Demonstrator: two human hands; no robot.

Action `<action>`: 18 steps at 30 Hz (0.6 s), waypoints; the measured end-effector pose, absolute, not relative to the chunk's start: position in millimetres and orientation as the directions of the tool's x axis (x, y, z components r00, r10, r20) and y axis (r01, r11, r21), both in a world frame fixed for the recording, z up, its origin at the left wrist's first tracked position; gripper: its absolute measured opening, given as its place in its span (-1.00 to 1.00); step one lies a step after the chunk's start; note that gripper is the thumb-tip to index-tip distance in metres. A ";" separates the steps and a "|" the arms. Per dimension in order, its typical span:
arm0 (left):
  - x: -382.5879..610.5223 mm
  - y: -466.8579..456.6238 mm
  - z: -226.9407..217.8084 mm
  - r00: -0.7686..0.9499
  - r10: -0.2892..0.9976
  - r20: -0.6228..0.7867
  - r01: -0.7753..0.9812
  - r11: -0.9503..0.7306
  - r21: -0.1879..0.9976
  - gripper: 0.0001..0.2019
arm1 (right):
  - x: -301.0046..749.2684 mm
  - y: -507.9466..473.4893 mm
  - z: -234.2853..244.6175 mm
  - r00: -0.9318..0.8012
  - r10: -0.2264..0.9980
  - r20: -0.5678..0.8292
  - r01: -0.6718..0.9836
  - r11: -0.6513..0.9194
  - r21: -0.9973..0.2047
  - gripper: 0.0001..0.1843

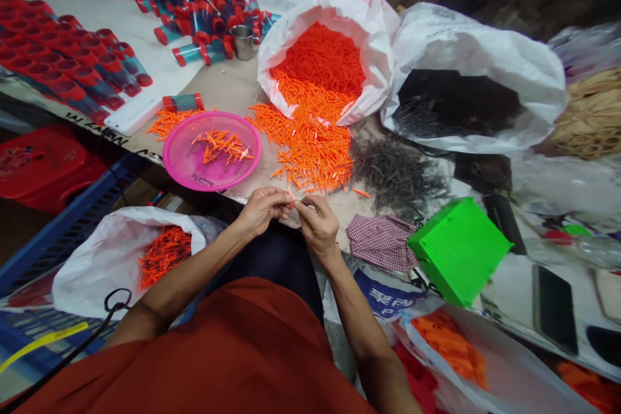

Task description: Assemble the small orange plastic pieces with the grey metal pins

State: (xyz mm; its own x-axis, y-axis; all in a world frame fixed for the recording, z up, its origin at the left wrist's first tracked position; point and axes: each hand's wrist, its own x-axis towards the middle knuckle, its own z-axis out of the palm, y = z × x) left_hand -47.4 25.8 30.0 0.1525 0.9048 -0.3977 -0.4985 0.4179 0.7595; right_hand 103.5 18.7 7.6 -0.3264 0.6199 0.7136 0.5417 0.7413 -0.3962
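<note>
My left hand (pixel 262 208) and my right hand (pixel 317 223) meet at the near table edge, fingers pinched together on a small orange plastic piece (pixel 292 201) held between them. Just beyond the hands lies a heap of orange plastic pieces (pixel 310 142) spilling from a white bag (pixel 339 6). To the right of it sits a pile of thin dark metal pins (pixel 395 174). A pink round dish (pixel 194 165) with several orange pieces stands left of the heap.
A second white bag (pixel 480 52) holds dark pins at the right. A green plastic box (pixel 458 249), a checked cloth (pixel 381 239) and a phone (pixel 553 307) lie near right. Rows of red-capped clear tubes (pixel 72 58) and a metal cup (pixel 242 42) fill the far left. Bags of orange pieces (pixel 116 259) sit below.
</note>
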 end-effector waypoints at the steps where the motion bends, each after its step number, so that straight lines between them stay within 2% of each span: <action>1: -47.7 25.5 30.1 0.151 0.906 -0.397 -0.493 0.417 0.764 -0.84 | 103.6 18.3 8.4 -0.317 0.643 0.697 0.538 0.728 -0.426 -0.70; 11: -49.4 24.3 29.7 0.128 0.928 -0.351 -0.447 0.370 0.815 -0.85 | 102.4 18.0 17.1 -0.219 0.766 0.604 0.463 0.626 -0.627 -0.84; 18: -49.7 25.1 30.8 0.148 0.917 -0.370 -0.456 0.395 0.798 -0.83 | 104.0 19.1 18.8 -0.225 0.778 0.586 0.423 0.620 -0.661 -0.85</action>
State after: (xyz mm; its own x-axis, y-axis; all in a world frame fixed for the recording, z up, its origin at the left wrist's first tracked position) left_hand -49.7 25.1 30.8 0.1481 0.9172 -0.3700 -0.4557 0.3953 0.7976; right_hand 104.0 19.1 18.8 -0.2247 0.7783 0.5863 0.4233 0.6199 -0.6607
